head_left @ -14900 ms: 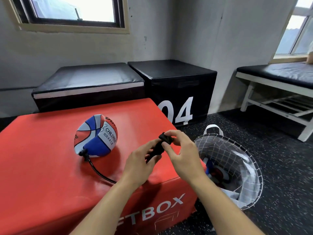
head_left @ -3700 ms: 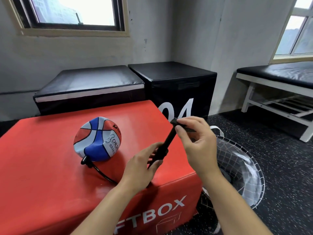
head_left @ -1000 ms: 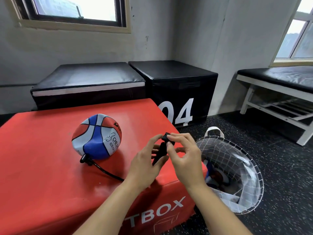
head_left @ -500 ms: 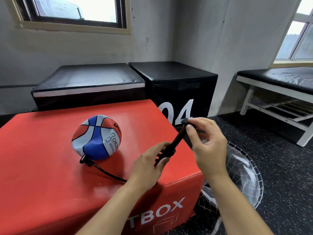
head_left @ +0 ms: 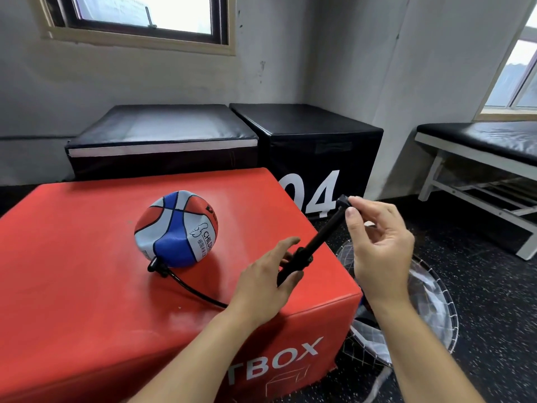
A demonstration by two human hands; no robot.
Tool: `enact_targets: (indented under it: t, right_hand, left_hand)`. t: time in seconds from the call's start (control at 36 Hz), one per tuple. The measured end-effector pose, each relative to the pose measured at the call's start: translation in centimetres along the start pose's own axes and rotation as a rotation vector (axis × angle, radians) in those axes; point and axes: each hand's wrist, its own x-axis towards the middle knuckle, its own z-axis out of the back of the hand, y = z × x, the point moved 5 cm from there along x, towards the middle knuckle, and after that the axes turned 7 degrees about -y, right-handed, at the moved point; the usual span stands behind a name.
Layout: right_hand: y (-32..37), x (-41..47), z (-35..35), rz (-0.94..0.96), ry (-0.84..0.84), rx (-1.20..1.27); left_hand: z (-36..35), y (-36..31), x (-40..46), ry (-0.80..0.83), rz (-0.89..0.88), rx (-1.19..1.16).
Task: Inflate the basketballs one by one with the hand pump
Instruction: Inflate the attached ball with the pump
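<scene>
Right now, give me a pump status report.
Left hand grips pump body; right hand pinches handle, extended. Basketball hosed up, dented. Nothing obstructing.

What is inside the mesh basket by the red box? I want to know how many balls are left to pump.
Little shows inside the mesh basket: white netting and a blue patch at the red box edge. The right hand and forearm cover much of the inside, so no count is possible.

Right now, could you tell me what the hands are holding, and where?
The slim black hand pump: left hand grips its barrel, right hand pinches its handle end.
</scene>
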Motion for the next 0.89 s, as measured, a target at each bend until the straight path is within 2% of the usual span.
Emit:
enact_targets:
  t: [0.42,0.89]
  right_hand:
    - [-3.2,-5.0,-4.1,-0.035,0.199,-0.049]
    - [-2.2,-3.4,-2.6,0.002,0.266,-0.096]
  left_hand:
    - [0.3,-0.2,0.0,-0.056,-0.013,0.018]
    - [-0.2,-0.1,-0.1,-0.054,-0.028,0.017]
